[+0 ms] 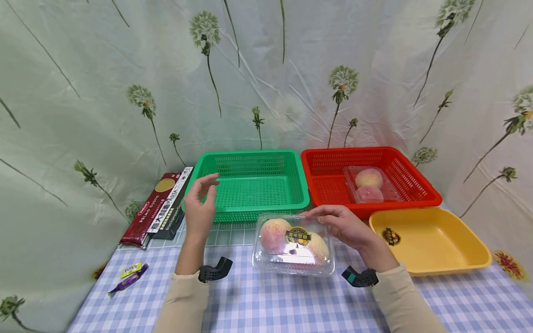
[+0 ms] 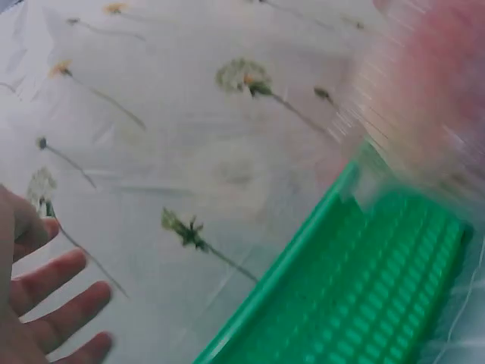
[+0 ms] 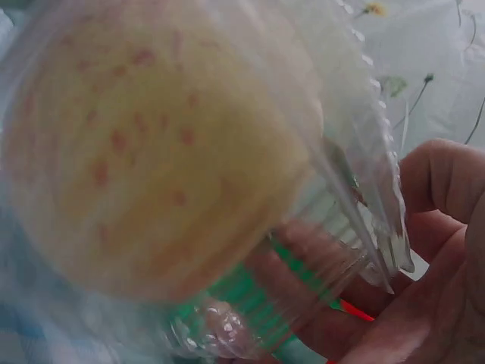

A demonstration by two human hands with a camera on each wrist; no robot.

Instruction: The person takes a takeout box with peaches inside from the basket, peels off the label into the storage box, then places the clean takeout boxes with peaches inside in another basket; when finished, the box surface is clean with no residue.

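Note:
My right hand (image 1: 344, 227) grips the upper right edge of a clear plastic clamshell box (image 1: 266, 266). The box is tilted toward me, with two pink-and-yellow peaches (image 1: 275, 236) inside and a black-and-gold label (image 1: 298, 236) on the lid. In the right wrist view, some fingers (image 3: 303, 292) show through the plastic, beside one large, blurred peach (image 3: 151, 152). My left hand (image 1: 200, 208) is raised in front of the left end of the green basket (image 1: 250, 213), fingers apart and holding nothing. The left wrist view shows the box only as a blur at the upper right.
The red basket (image 1: 399, 201), behind and to the right, contains another clear box (image 1: 389, 189) of peaches. A yellow tray (image 1: 437, 245) with a sticker (image 1: 390, 237) stands at the right. Pasta packs (image 1: 154, 203) lie left of the green basket; two small wrapped snacks (image 1: 129, 280) lie nearer.

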